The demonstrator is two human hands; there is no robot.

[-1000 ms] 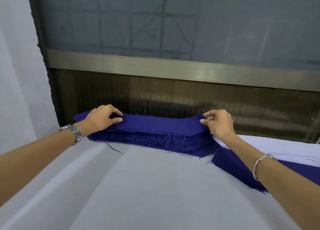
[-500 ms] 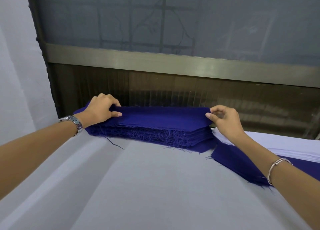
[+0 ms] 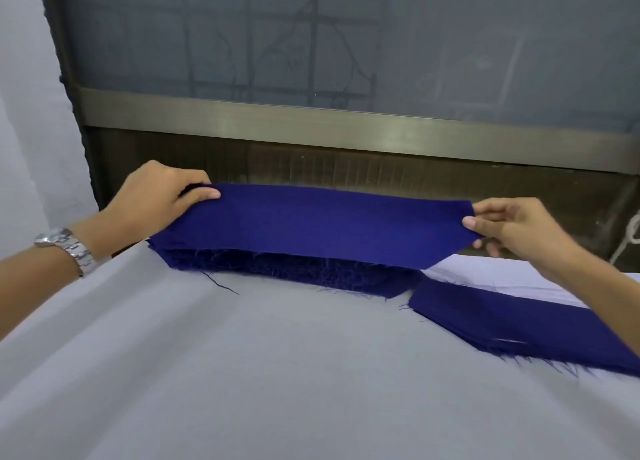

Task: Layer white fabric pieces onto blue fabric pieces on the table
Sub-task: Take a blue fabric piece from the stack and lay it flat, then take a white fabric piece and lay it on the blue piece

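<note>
From my seat, the white-covered table (image 3: 277, 373) looks the same as half a second ago. The thick stack of blue pieces (image 3: 294, 271) sits at its far edge as before, with frayed threads along its near side.

What has changed is the top blue piece (image 3: 329, 227). Then it lay flat on the stack. Now it is lifted and stretched between the two hands, and its right end reaches out past the stack, above the white fabric pieces (image 3: 502, 274). Its left end stays low over the stack's left end.

The left hand (image 3: 156, 200) grips that left end, thumb on top and fingers curled behind. The right hand (image 3: 519, 227) pinches the pointed right tip between thumb and fingers, and it has travelled rightward since the earlier frame.

The raised piece covers nearly all of the stack's top, so I cannot tell whether the two touch on the left. The flat blue pile (image 3: 502, 317) on the right runs under the right forearm and off the frame edge. The white pieces show only as a narrow band behind that pile, and I cannot count them. The left fingertips are hidden behind the cloth. A metal watch (image 3: 65, 248) sits on the left wrist.
</note>
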